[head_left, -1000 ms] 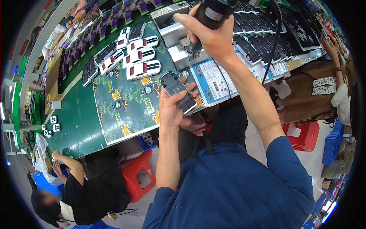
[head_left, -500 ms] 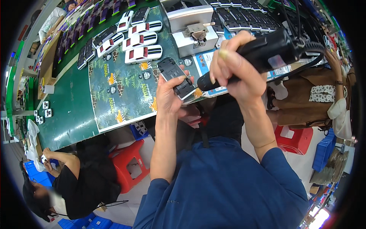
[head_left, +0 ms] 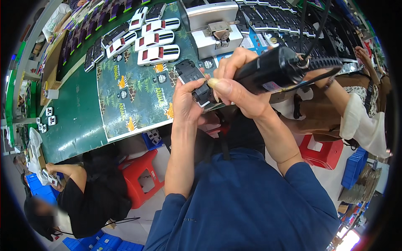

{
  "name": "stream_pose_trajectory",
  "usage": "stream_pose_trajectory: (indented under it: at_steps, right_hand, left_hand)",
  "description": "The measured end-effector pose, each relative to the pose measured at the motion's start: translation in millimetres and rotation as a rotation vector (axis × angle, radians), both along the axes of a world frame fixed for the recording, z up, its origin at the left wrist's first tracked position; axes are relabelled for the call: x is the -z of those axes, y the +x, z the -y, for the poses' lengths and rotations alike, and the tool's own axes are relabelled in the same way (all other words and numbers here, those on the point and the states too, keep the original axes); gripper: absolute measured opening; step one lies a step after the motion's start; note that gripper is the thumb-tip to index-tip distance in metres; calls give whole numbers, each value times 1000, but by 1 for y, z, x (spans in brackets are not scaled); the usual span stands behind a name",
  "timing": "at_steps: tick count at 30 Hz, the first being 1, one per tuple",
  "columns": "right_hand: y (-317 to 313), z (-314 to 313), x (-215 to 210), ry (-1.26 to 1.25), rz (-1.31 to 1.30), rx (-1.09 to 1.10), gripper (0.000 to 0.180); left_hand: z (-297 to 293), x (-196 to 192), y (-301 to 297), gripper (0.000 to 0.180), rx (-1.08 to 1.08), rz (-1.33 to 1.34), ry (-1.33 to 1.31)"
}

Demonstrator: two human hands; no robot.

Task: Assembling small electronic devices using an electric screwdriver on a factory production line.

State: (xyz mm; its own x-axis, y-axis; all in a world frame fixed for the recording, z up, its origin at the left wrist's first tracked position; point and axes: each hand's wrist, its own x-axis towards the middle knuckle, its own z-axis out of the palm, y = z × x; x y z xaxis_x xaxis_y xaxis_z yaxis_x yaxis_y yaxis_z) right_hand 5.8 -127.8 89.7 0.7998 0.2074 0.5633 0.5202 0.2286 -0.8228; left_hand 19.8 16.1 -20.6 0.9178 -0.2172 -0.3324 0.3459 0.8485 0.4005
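My left hand grips a toy car with its black underside turned up and a white body edge showing. Wrapped round a black electric screwdriver is my right hand, close against the car's near end. The driver's tip is hidden behind my fingers, so I cannot tell whether it touches a screw. Just beyond the left hand, several white toy cars with black stripes stand on the printed mat.
A metal fixture stands at the back. Rows of black car undersides lie behind it at right. A co-worker in black sits at left, and another person's arm reaches in at right. Red stools stand below the table.
My right hand has brought the screwdriver left, up against the toy car. The car stays in my left hand. The person at right has stretched an arm toward the table.
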Motion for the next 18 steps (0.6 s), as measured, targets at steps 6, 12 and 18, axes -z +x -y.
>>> stream_pose_trajectory:
  at_steps: [6, 12, 18]
  right_hand:
    - [1, 0, 4, 8, -18, -35, 23]
    - [-3, -2, 0, 19, -37, -7, 23]
    - [-9, 2, 2, 212, -195, -80, 19]
  left_hand:
    - [2, 3, 2, 45, 20, -53, -88]
    - [-1, 2, 2, 44, 31, -53, -69]
    - [-4, -15, -1, 36, -7, -48, 49]
